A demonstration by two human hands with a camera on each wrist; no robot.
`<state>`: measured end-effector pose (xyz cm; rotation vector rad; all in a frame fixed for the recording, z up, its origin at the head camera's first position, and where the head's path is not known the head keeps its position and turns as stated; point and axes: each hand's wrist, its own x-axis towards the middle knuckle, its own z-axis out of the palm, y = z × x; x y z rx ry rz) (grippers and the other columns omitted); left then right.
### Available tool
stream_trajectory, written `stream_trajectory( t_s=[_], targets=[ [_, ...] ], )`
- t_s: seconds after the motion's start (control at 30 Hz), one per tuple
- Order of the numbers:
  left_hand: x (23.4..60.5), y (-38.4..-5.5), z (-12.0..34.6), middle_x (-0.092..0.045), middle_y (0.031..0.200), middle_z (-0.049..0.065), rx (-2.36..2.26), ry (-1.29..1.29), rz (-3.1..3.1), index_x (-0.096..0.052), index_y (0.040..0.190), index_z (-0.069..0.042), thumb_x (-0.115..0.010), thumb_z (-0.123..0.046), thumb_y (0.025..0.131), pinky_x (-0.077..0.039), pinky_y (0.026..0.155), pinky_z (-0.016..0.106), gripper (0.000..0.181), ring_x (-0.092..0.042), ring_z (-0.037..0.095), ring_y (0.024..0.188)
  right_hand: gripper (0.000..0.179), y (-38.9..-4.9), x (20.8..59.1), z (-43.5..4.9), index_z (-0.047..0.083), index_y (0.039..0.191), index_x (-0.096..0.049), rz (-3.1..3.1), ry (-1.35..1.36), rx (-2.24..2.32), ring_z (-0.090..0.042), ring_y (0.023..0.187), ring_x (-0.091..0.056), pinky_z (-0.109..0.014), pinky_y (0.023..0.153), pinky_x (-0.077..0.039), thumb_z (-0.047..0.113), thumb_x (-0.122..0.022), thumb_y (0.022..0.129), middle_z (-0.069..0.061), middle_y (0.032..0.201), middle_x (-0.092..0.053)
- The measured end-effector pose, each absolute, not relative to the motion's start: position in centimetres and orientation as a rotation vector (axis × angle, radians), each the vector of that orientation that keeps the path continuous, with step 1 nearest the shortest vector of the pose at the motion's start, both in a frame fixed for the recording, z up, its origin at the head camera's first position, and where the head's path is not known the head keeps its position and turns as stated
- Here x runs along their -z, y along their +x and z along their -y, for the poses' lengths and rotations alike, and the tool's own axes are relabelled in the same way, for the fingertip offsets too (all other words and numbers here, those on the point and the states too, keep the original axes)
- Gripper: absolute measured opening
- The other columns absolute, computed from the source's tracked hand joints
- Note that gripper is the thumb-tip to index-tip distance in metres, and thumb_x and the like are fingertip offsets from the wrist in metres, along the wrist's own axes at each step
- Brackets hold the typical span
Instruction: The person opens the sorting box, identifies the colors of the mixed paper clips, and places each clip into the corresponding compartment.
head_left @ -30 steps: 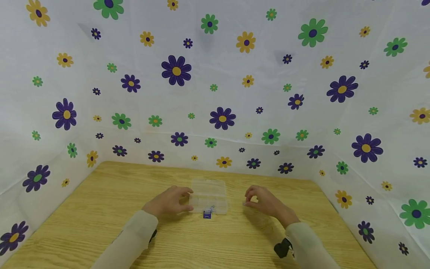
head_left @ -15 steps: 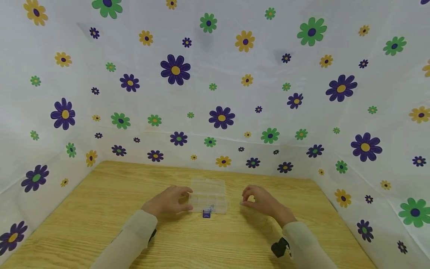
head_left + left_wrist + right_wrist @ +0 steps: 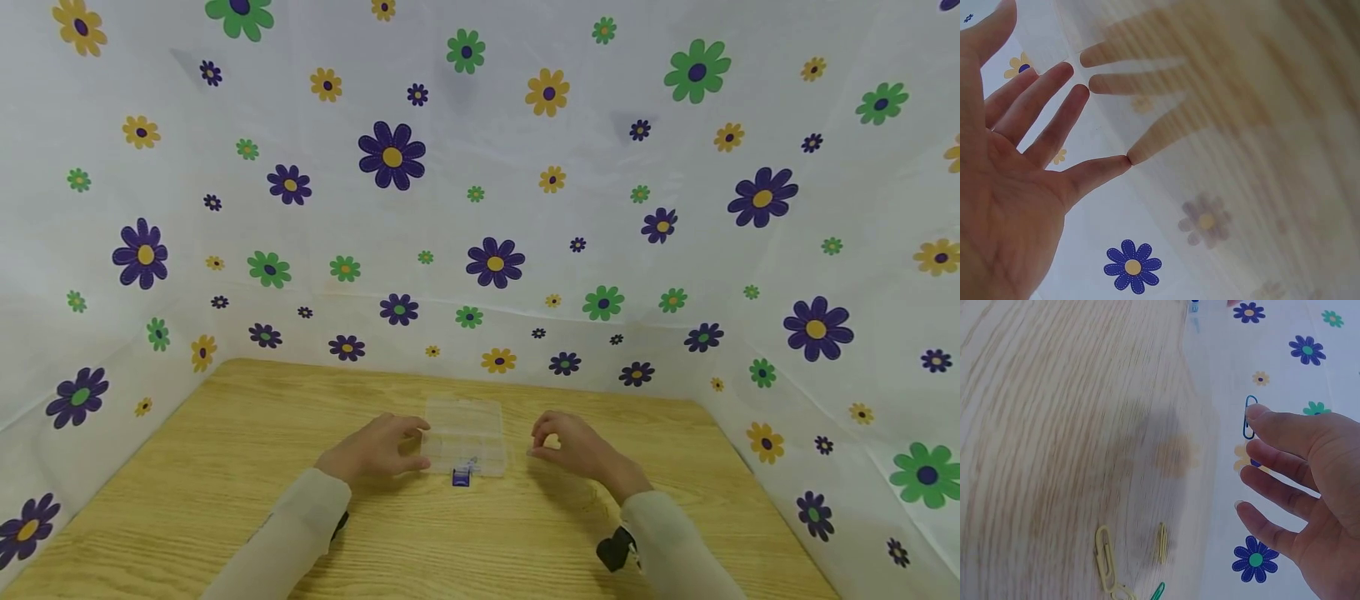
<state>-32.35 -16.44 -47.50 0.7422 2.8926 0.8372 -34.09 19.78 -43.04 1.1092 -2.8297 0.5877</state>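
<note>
A person's left hand [image 3: 375, 448], nearer the clear, flat plastic box [image 3: 465, 425], rests fingers apart at its left edge. To the box's right, with a gap between, the right hand [image 3: 581, 446] pinches a slim, looped blue paper clip [image 3: 1249, 422], its long axis crossing the thumb tip.

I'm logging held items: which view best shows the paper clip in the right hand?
The right wrist view: colour and loops of the blue paper clip show in the right hand. In the head view it's tiny and unclear; the left wrist view lacks it.
</note>
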Motion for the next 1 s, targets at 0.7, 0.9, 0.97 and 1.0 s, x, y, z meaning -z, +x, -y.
stream_trajectory(
  t_s=[0.7,0.9,0.97,1.0],
  targets=[
    [47.5,-32.3,16.4,-0.069,0.133,0.014,-0.835,0.744,-2.898,-0.06,0.14,-0.008,-0.075,-0.046,0.092,-0.043,0.114,0.061,0.063,-0.058,0.038,0.128,0.01,-34.7,43.5,-18.0,0.012,0.084,-0.075,2.837,1.147,-0.589,-0.026,0.102,-0.068,-0.047,0.093,-0.057,0.013,-0.075,0.094,-0.009,0.108,-0.072],
    [47.4,-32.3,16.4,-0.069,0.133,0.014,-0.83,0.744,-2.903,-0.06,0.14,-0.008,-0.075,-0.045,0.092,-0.044,0.114,0.06,0.063,-0.059,0.037,0.128,0.011,-34.7,43.6,-17.1,0.012,0.083,-0.075,2.85,1.153,-0.589,-0.026,0.102,-0.068,-0.047,0.095,-0.057,0.013,-0.076,0.094,-0.008,0.108,-0.073],
    [47.4,-32.3,16.4,-0.069,0.133,0.015,-0.837,0.744,-2.9,-0.06,0.14,-0.007,-0.075,-0.045,0.092,-0.044,0.114,0.06,0.063,-0.059,0.037,0.128,0.011,-34.6,43.7,-16.8,0.012,0.083,-0.075,2.848,1.159,-0.578,-0.026,0.101,-0.068,-0.047,0.095,-0.057,0.014,-0.076,0.093,-0.009,0.108,-0.073],
    [47.4,-32.2,16.3,-0.069,0.133,0.015,-0.842,0.744,-2.896,-0.06,0.14,-0.007,-0.075,-0.044,0.093,-0.044,0.114,0.06,0.063,-0.059,0.038,0.128,0.011,-34.7,43.7,-16.7,0.012,0.083,-0.075,2.846,1.162,-0.573,-0.025,0.101,-0.068,-0.047,0.095,-0.057,0.014,-0.076,0.093,-0.008,0.108,-0.073]
  ],
)
